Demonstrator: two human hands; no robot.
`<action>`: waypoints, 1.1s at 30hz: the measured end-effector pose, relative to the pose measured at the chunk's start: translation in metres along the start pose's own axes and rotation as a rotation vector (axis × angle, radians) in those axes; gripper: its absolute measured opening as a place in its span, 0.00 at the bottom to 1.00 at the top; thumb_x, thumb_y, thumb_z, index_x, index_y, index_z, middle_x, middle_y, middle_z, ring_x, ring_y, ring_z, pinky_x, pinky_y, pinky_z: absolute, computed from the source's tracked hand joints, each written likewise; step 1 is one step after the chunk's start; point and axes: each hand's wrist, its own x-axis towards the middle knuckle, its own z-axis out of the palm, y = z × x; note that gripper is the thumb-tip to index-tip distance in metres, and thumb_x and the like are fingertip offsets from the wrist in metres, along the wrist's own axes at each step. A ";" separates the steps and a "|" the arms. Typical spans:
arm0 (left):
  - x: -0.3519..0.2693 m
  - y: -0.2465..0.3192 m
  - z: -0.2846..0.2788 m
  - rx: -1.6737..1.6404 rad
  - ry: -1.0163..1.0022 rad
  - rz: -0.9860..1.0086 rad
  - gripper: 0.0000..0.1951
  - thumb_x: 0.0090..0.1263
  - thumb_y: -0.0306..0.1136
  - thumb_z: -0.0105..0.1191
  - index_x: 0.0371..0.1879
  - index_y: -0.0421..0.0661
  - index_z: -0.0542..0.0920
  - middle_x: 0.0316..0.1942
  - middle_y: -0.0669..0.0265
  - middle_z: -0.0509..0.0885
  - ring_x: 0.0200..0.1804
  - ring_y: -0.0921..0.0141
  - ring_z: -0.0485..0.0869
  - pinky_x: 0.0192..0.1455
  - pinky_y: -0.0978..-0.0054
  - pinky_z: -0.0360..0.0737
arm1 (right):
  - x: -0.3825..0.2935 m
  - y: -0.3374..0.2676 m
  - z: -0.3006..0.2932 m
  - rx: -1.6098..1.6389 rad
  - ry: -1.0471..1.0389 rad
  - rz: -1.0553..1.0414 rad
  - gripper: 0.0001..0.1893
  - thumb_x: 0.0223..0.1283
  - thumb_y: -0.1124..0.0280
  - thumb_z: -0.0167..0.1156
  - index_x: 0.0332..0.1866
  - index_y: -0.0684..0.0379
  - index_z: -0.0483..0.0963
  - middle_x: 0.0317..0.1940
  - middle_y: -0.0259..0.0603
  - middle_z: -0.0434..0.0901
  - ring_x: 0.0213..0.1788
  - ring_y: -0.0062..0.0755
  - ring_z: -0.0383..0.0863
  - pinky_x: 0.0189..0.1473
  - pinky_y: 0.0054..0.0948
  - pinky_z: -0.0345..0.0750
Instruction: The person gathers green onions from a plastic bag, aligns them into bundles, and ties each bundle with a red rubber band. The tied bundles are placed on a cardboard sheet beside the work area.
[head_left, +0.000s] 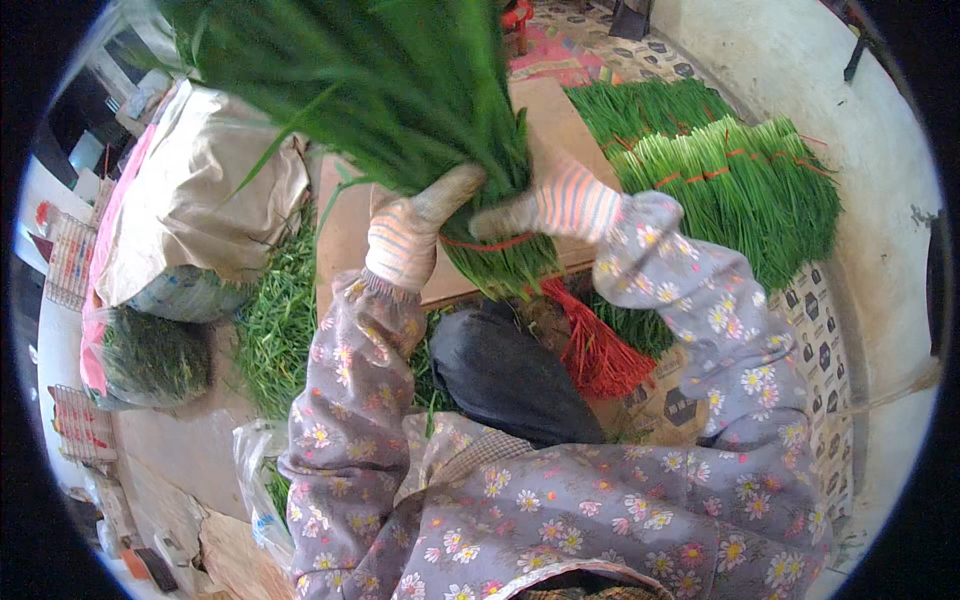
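Both hands wear striped knit gloves and grip a large bundle of long green leafy stalks (360, 97), which look like garlic chives. My left hand (420, 221) holds it from the left side, thumb across the leaves. My right hand (551, 206) clasps it from the right and is slightly blurred. A red tie (487, 245) circles the bundle just below the hands. Its short lower end hangs past the front edge of a wooden board (345, 255). Beneath, by the dark-clad knee, lies a hank of red ties (600, 349).
Tied chive bundles (735, 172) are stacked at the right beside a pale wall (870, 150). Loose green leaves (277, 330) cover the floor at the left. Beyond them are a cloth-covered pile (210, 172) and a clear plastic bag of greens (157, 360). Another plastic bag (259, 480) sits near the left sleeve.
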 end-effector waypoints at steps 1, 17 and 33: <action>0.008 0.006 -0.003 0.163 -0.080 0.195 0.20 0.75 0.38 0.56 0.61 0.42 0.77 0.57 0.60 0.83 0.58 0.61 0.81 0.61 0.63 0.78 | 0.011 0.004 0.000 0.168 0.021 -0.187 0.52 0.37 0.57 0.82 0.69 0.65 0.63 0.63 0.45 0.77 0.64 0.39 0.76 0.67 0.36 0.72; 0.036 -0.096 -0.026 0.312 0.081 0.084 0.22 0.69 0.44 0.62 0.55 0.41 0.79 0.50 0.60 0.85 0.49 0.65 0.83 0.56 0.61 0.78 | 0.096 0.209 0.006 0.830 -0.006 0.112 0.25 0.65 0.53 0.60 0.61 0.58 0.74 0.53 0.50 0.80 0.53 0.41 0.80 0.54 0.44 0.80; -0.104 -0.107 -0.187 -1.012 0.788 -0.255 0.29 0.70 0.51 0.49 0.67 0.50 0.73 0.70 0.58 0.73 0.71 0.59 0.69 0.73 0.49 0.64 | 0.107 0.078 0.128 -1.163 -0.520 0.093 0.25 0.41 0.67 0.71 0.50 0.58 0.80 0.49 0.44 0.84 0.54 0.39 0.84 0.56 0.38 0.79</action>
